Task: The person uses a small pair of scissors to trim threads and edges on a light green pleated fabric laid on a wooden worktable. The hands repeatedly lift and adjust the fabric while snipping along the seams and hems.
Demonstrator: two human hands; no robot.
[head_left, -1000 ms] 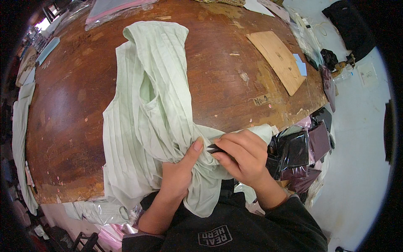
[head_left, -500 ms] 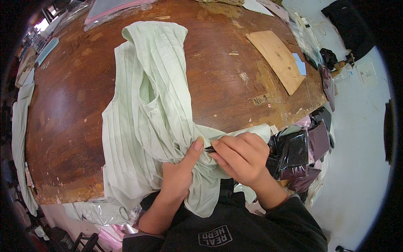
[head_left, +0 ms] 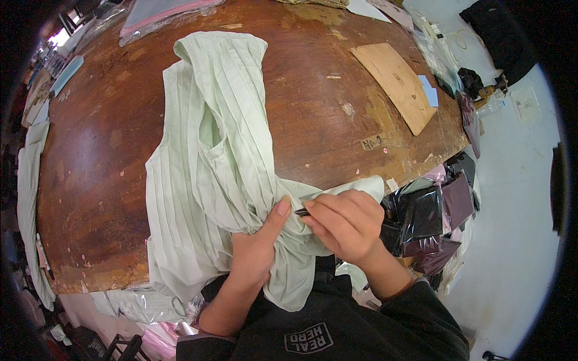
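Observation:
A pale green pleated garment (head_left: 186, 180) lies across the near middle of the table, its lower part bunched up and hanging over the front edge. My left hand (head_left: 257, 248) is closed on the bunched cloth, thumb on top and fingers hidden in the folds. Just to its right, my right hand (head_left: 352, 227) pinches a small dark pointed tool (head_left: 301, 212) between thumb and forefinger. The tool's tip points left at the gathered fabric, close to my left thumb. Most of the tool is hidden in my fingers, so its exact kind does not show.
The brown wooden table (head_left: 313, 120) has worn patches. A tan board (head_left: 394, 84) lies at the far right, with light blue paper (head_left: 428, 93) by its edge. Wrapped dark packages (head_left: 421, 216) are piled off the right side. Plastic-covered pink goods (head_left: 162, 15) lie at the back.
My right hand has shifted very slightly, and a little more of the dark tool shows. The garment and my left hand hold almost the same place.

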